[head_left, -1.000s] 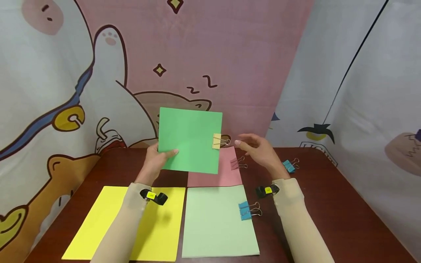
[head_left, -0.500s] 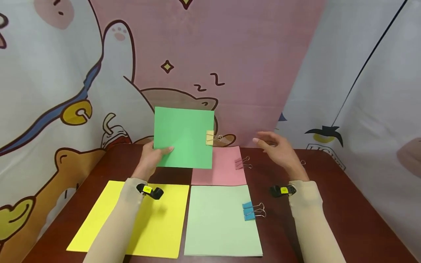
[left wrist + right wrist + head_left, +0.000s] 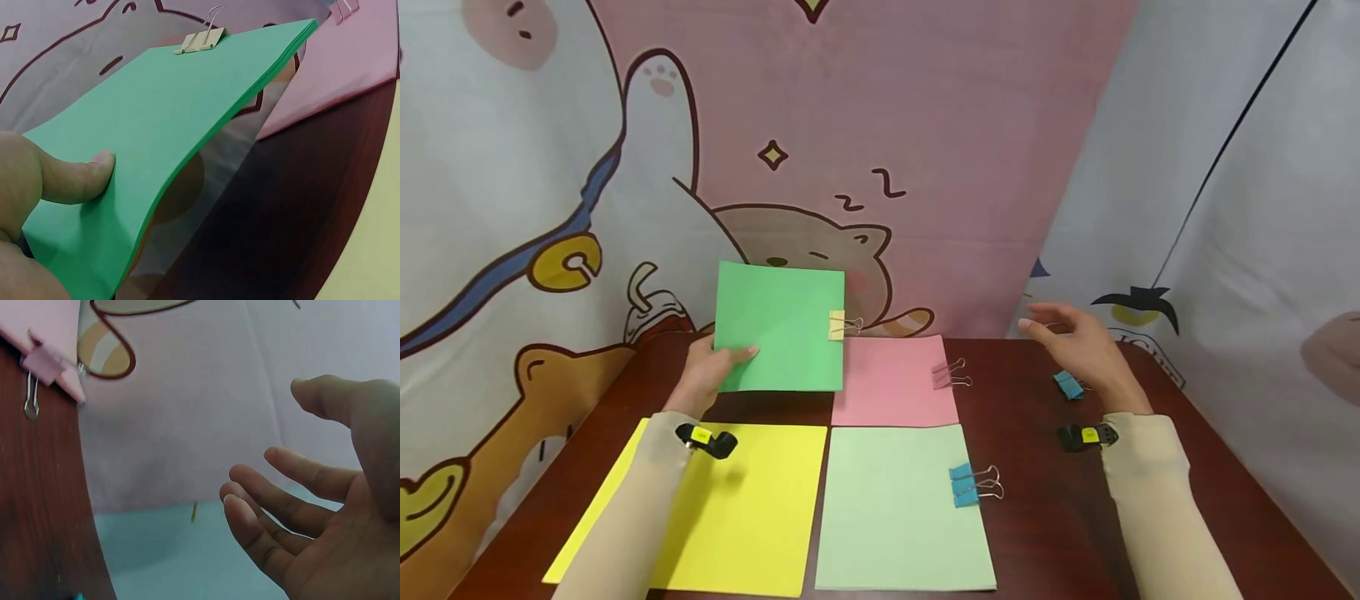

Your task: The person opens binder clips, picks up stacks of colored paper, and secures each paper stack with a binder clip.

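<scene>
My left hand (image 3: pixel 706 371) grips a stack of green paper (image 3: pixel 780 329) by its left edge, thumb on the front face, and holds it up above the table. A yellow binder clip (image 3: pixel 837 326) is clamped on the stack's right edge; its wire handles stick outward. In the left wrist view the green stack (image 3: pixel 156 112) shows several layered sheets, slightly bent. Over the table's right side hovers my right hand (image 3: pixel 1078 346), its fingers loosely bent and apart, with nothing in it. Near it on the table lies a loose blue binder clip (image 3: pixel 1068 385).
Pink paper (image 3: pixel 895 387) with a pink binder clip (image 3: pixel 950 375) lies at the back middle. In front is pale green paper (image 3: pixel 898 508) with a blue clip (image 3: pixel 964 485) at its right edge. Yellow paper (image 3: pixel 760 508) lies front left. A printed cloth (image 3: pixel 970 167) hangs behind the dark table (image 3: pixel 1037 517).
My left hand has carried the clipped green stack to the left, uncovering more of the pink paper. My right hand has moved right, away from the yellow clip.
</scene>
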### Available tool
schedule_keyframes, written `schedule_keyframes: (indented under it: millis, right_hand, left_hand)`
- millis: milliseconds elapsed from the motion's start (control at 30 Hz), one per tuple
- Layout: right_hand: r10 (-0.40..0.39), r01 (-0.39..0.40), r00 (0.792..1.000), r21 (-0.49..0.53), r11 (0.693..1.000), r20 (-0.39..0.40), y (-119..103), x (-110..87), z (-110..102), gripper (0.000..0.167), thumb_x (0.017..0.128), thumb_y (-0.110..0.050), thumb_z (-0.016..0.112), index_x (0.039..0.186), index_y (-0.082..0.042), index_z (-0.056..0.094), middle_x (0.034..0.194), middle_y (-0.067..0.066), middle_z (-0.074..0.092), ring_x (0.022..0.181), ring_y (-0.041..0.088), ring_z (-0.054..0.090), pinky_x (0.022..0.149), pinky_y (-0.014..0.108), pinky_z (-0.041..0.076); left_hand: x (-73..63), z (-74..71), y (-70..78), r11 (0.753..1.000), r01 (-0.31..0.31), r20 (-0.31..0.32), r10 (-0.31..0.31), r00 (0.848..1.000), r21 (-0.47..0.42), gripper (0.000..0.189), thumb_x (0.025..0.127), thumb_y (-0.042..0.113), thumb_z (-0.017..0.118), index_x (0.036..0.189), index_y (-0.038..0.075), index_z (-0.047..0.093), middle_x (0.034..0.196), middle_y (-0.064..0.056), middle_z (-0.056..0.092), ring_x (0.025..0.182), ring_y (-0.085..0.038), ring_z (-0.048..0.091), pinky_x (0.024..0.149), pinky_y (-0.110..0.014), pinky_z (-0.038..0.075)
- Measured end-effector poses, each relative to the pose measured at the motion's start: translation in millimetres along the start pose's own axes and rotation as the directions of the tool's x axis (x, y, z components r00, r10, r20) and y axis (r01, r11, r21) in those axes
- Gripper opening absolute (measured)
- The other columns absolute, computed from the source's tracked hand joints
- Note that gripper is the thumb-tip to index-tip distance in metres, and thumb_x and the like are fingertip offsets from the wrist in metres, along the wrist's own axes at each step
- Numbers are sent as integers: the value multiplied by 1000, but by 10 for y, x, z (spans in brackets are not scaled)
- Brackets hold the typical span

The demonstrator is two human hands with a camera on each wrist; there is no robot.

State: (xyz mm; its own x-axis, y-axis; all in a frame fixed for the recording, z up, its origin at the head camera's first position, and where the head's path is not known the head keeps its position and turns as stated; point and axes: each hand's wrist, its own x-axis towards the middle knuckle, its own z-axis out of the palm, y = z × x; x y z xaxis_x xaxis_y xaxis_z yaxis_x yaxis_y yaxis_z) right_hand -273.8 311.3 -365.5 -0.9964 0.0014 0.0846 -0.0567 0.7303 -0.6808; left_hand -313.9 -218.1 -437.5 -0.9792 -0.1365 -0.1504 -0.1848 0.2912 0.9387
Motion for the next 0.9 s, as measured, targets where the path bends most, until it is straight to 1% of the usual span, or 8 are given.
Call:
schedule_keyframes:
  millis: [167,267,367,533,633,733,833,900]
  right_hand:
    - [13,-12,1000,-53,999,15,143,11,-87,79,96,-68,53,155,-17,45,153,21,49,135,44,51,99,65,47]
    - [23,-22,1000,-79,997,13,224,12,-124,79,96,-69,53,153,-16,47,150,24,52,130,43,56,89,54,54]
    - [21,-20,1000,-116,993,12,304,20,-151,76,98,-66,53,152,-13,48,145,27,56,126,44,59,86,51,55]
    - [41,-38,999,-188,981,16,503,60,-197,76,100,-62,52,150,-5,47,147,31,51,130,50,52,100,67,45]
    - [74,-65,997,-236,970,32,646,80,-233,77,101,-61,50,149,-2,46,148,34,48,130,54,49,102,70,43]
    - [113,-95,992,-272,957,50,783,93,-258,78,101,-61,49,147,2,45,145,36,48,128,56,48,100,71,43]
    - [147,-123,987,-286,950,62,901,99,-266,78,102,-59,49,146,5,45,143,38,48,126,58,48,99,71,45]
    - [172,-147,983,-287,947,65,972,101,-263,78,102,-58,50,145,6,46,143,39,48,126,58,48,98,70,46]
  left_hand:
    - [42,-127,-92,999,26,18,-26,999,29,68,98,35,70,151,3,43,139,-19,55,101,-20,66,82,-31,56]
    - [62,-187,-144,998,37,34,-39,999,40,70,98,36,69,152,2,41,141,-20,53,104,-21,64,84,-31,55]
    - [76,-239,-182,997,49,51,-52,997,52,72,99,36,68,154,1,38,144,-21,52,109,-24,62,90,-34,54]
    - [103,-340,-243,994,75,85,-82,993,81,76,99,37,67,156,-1,34,145,-22,49,116,-28,56,101,-43,48]
    - [112,-404,-273,989,96,112,-108,988,109,83,99,38,67,158,-3,27,153,-26,40,128,-36,48,112,-55,42]
    - [113,-465,-296,982,123,141,-144,980,146,94,99,40,67,162,-3,13,166,-29,19,147,-46,29,121,-66,26]
    - [135,-512,-331,976,135,178,-165,970,172,99,99,40,67,163,-1,3,171,-26,2,155,-50,9,121,-72,15]
    - [154,-537,-359,972,142,196,-179,964,186,101,99,40,67,163,0,0,171,-25,0,156,-51,6,121,-73,14]
